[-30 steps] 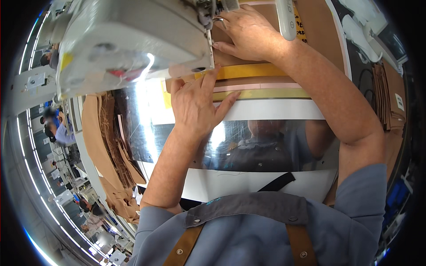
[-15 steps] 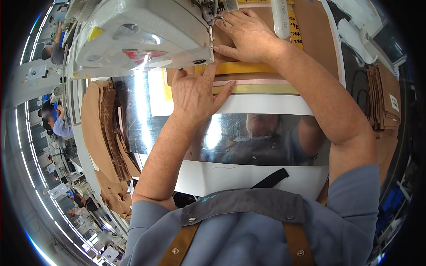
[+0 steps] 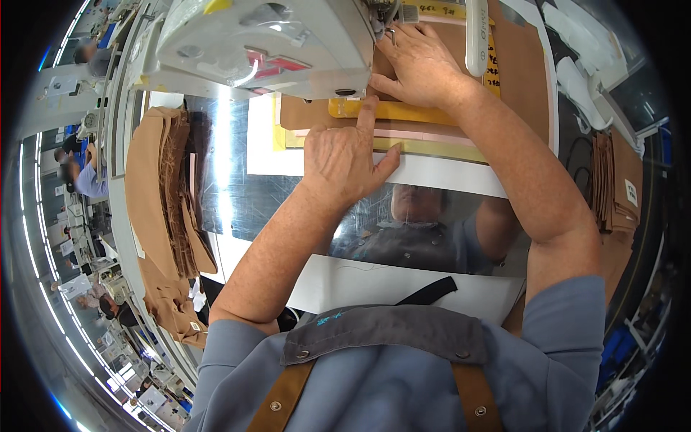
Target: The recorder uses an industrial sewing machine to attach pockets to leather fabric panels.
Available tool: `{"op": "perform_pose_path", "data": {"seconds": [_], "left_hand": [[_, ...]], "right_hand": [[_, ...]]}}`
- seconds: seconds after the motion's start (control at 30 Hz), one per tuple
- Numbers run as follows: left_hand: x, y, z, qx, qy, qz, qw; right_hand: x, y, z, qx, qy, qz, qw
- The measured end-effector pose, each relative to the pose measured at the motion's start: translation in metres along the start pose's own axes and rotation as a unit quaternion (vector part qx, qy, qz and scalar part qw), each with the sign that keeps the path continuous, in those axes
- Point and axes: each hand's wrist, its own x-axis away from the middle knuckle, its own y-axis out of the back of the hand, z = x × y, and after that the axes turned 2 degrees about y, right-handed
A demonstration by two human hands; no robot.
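Note:
My right hand lies on a brown fabric panel, fingers stretched toward the needle area of a white sewing machine. My left hand rests at the near edge of the work, beside the machine head. Its index finger points forward onto a yellow strip, the thumb stands apart, and the other fingers bend under. Neither hand grips anything visible. Between the yellow strip and a pale yellow band runs a pink strip. The machine head hides part of the panel.
Shiny metal plate covers the table before me. Stacked brown fabric pieces stand at left and right. A white bar-shaped device reaches over the panel. Other people sit at machines far left.
The whole view has shifted, so the machine and both hands appear farther right. My left hand's outer fingers look more bent, with the index finger still pointing forward. My right hand stays on the panel.

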Motion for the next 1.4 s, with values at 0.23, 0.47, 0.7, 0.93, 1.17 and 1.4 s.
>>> {"op": "perform_pose_path", "data": {"seconds": [0.23,0.47,0.7,0.93,1.17,1.4], "left_hand": [[-0.003,0.004,-0.007,0.033,0.033,0.026,0.999],[-0.005,0.002,-0.009,0.043,0.044,0.043,0.997],[-0.002,-0.009,-0.003,0.059,-0.003,-0.036,0.998],[-0.006,-0.01,-0.002,0.027,-0.012,-0.032,0.999],[-0.015,-0.01,-0.002,0.005,-0.022,-0.006,1.0],[-0.013,-0.012,-0.001,0.017,-0.029,-0.005,0.999]], "right_hand": [[-0.007,0.012,0.004,0.075,-0.042,0.132,0.988],[-0.011,0.019,0.007,0.071,-0.047,0.169,0.982],[-0.01,0.015,0.002,0.048,-0.045,0.175,0.982],[-0.012,0.012,0.002,0.053,-0.036,0.177,0.982],[-0.016,0.01,-0.004,0.036,-0.035,0.148,0.988],[-0.016,0.018,-0.002,0.004,-0.051,0.169,0.984]]}}
